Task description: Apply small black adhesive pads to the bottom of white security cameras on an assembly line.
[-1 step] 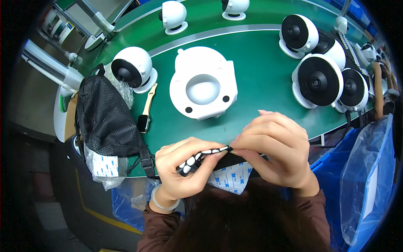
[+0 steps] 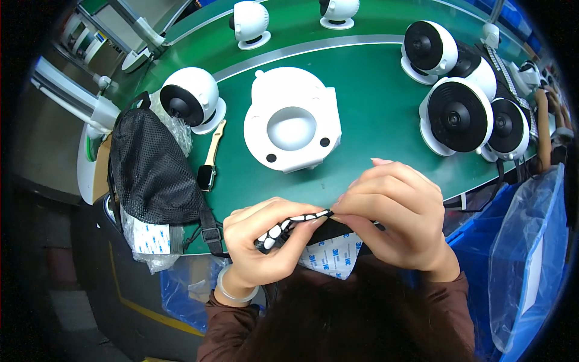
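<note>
My left hand [image 2: 265, 241] grips a folded black sheet with white rounded patches [image 2: 277, 231], held at the near edge of the table. My right hand [image 2: 395, 217] pinches the right tip of that sheet, thumb against fingers; whether a smaller piece lies between them is hidden. Below the hands hangs white backing paper printed in blue [image 2: 332, 257], partly covered by my fingers and hair. Beyond my hands a white round moulded fixture [image 2: 256, 136] lies on the green table, with a hollow in its middle and two black round pads [image 2: 271, 158] on its near side.
White ball-shaped cameras with black fronts [image 2: 455, 117] cluster at the right; another camera [image 2: 202, 90] stands left. A watch [image 2: 206, 176] lies beside a black mesh bag [image 2: 154, 169]. Blue bins with plastic liners [image 2: 525, 259] stand at the right. Another person's arm [image 2: 543, 130] shows far right.
</note>
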A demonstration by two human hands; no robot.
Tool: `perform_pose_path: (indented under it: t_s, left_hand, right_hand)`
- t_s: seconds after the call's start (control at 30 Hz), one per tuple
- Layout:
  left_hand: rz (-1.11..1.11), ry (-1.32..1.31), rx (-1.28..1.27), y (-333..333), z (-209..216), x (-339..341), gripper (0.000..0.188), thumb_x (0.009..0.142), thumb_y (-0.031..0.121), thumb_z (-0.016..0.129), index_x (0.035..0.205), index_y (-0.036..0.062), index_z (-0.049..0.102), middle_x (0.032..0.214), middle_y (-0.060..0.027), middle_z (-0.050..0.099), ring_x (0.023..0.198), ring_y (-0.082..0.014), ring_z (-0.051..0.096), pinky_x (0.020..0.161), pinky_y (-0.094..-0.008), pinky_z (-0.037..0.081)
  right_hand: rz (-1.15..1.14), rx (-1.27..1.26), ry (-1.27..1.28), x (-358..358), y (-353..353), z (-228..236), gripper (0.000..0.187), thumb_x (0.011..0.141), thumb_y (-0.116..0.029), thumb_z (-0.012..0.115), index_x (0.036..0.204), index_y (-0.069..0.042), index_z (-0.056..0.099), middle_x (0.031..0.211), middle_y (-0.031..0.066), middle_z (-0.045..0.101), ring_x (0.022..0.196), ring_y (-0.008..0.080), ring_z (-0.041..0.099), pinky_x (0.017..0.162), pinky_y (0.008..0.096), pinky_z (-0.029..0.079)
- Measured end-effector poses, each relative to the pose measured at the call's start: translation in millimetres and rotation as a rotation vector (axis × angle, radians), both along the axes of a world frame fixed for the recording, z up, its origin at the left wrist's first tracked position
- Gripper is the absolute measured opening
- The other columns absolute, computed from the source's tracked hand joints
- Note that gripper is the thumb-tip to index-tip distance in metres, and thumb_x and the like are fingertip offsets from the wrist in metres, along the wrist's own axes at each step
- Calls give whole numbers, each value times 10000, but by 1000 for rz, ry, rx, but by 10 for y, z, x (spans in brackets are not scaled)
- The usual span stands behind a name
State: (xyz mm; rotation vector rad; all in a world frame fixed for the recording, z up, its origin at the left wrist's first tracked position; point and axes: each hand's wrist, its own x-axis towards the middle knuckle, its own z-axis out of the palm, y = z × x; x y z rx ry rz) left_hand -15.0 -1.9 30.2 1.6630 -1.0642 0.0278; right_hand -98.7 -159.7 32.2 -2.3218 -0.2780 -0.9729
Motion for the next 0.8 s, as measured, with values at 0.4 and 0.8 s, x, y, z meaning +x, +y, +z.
perform_pose_path:
  t_s: [0.4, 0.8]
  left_hand:
    - [97, 156, 33, 12, -62, 32, 95, 667, -53, 639, 757, -26, 624, 688, -92, 634, 603, -114, 608, 538, -200, 454]
    - [246, -15, -38, 121, -277, 264, 159, 630, -52, 671, 784, -27, 640, 933, -135, 570, 711, -134, 570, 634, -220, 444]
  right_hand:
    - [-165, -425, -219, 88, 70, -44, 190, 551, -133, 567, 717, -41, 580, 719, 23, 542, 663, 162, 552, 724, 361, 484]
    - [-127, 352, 118, 533, -229, 150, 103, 753, -55, 612, 801, 34, 596, 840, 118, 634, 786, 132, 600, 708, 238, 466]
